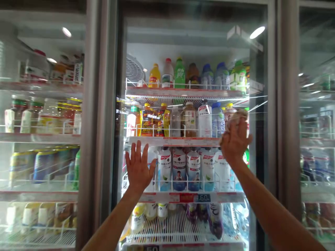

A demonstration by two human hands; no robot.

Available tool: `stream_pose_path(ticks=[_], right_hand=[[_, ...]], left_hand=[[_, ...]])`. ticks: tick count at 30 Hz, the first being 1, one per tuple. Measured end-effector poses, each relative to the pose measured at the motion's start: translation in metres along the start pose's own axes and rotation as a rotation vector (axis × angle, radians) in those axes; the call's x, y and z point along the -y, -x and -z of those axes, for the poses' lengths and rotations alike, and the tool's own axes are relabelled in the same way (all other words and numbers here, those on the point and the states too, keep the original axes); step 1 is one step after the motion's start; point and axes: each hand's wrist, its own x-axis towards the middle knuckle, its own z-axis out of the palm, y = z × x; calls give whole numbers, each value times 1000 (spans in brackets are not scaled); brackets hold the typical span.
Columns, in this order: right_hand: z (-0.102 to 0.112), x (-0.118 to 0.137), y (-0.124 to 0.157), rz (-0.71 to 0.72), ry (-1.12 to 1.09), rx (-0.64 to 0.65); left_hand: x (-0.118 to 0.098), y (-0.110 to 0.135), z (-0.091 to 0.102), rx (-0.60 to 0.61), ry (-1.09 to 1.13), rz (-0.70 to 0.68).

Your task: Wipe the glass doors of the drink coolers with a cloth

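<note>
The right hand (236,142) holds a cloth (237,114) in its grip against the glass door (188,31), in front of the second shelf's right end. The left hand (139,167) has a wide grip, fingers spread, palm facing the door; glass contact cannot be confirmed. Bottles (179,169) stand behind.

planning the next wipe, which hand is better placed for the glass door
Probably the right hand: it has a cloth at the glass door; the left hand is spread, no cloth visible.
</note>
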Motion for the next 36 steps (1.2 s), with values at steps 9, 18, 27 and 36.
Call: stream_pose_path(ticks=[9,18,27,36], right_hand=[[9,40,32,396,-112,98],[-5,45,-5,248,-108,79],[-6,15,-14,228,-96,5],[-10,130,11,597,-223,193]], left_hand=[[4,0,1,-7,-6,-24],[-1,0,1,-15,-19,-25],[33,-21,10,31,-123,93],[36,-18,5,20,-120,94]])
